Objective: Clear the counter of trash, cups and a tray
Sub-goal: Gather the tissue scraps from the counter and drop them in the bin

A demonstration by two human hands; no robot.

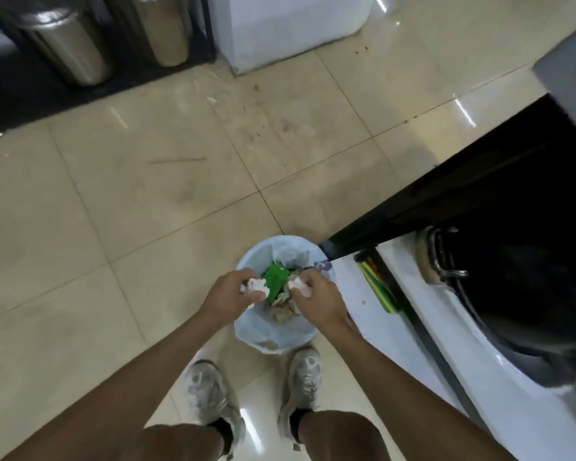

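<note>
A small bin lined with a pale blue bag [246, 331] stands on the floor just in front of my feet. It holds a green wrapper [275, 279] and crumpled paper scraps. Both hands hover over its opening. My left hand [228, 297] is closed on a crumpled white tissue [255, 287]. My right hand [316, 299] is closed on another white crumpled paper [300, 286]. The counter's white edge [453, 331] runs along the right.
Beige floor tiles [147, 201] spread ahead, with crumbs and a thin stick. Two steel bins [70, 44] stand on a black mat at the far left beside a white unit [293, 28]. On the counter lie green and yellow sticks [378, 284] and a dark sink [526, 294].
</note>
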